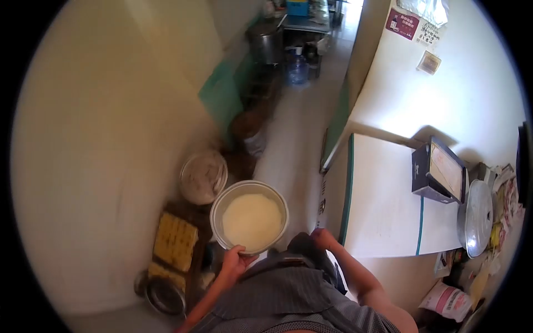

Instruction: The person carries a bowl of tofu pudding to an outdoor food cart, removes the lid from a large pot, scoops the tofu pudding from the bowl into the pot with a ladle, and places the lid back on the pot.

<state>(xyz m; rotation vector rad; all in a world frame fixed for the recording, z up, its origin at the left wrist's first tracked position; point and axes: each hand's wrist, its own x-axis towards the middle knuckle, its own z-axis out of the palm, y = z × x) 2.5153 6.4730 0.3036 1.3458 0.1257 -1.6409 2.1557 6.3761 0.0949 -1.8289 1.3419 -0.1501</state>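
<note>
The fingers of your left hand (237,263) are clamped on the near rim of the bowl (218,215), with the thumb over the lip and the rest underneath. The bowl sits in the air in front of your waist, off to the left of the counter (383,216) and well apart from its left edge. It is nearly level and holds a pale yellow filling (252,222); whether that is grain or liquid, you cannot tell from here. Your right hand (325,240) is just beside the counter's near left corner, away from the bowl; whether its fingers are together or around something is too small to tell.

Beyond the bowl's left side is a round tub (204,176), and nearer you are a yellow slab (175,240) and a dark pan (165,299). The black box (438,169) rests by the counter's far right corner, a metal basin (478,219) at its right edge.

The step in hand looks like carrying the bowl one-handed. Your next move seems to call for a firm grip and a level rim, since the weight hangs beyond your fingers
</note>
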